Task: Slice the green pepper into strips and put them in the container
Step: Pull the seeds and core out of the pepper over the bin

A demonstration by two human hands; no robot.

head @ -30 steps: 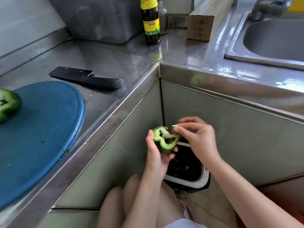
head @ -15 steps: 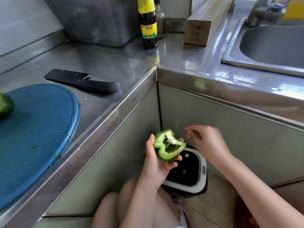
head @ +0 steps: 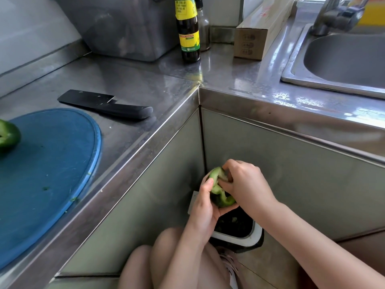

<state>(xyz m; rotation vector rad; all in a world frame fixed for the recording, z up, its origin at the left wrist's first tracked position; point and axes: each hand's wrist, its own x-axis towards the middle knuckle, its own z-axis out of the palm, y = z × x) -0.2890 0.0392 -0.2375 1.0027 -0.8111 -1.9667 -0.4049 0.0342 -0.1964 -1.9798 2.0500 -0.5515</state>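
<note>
While my left hand (head: 205, 207) grips the pepper half (head: 224, 202) at lower centre, above the bin (head: 256, 234), my right hand (head: 248, 184) pinches inside it; a hard tug could drop it among scraps.

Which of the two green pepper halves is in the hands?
The pepper half over the floor bin: left hand holds it, right hand pinches its inside. The other pepper half lies on the blue cutting board.

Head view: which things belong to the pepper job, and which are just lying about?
In use: held pepper half, left hand, right hand, second pepper half, cutting board, knife, waste bin.
Idle: sauce bottle, glass bottle, cardboard box, sink, tap.
</note>
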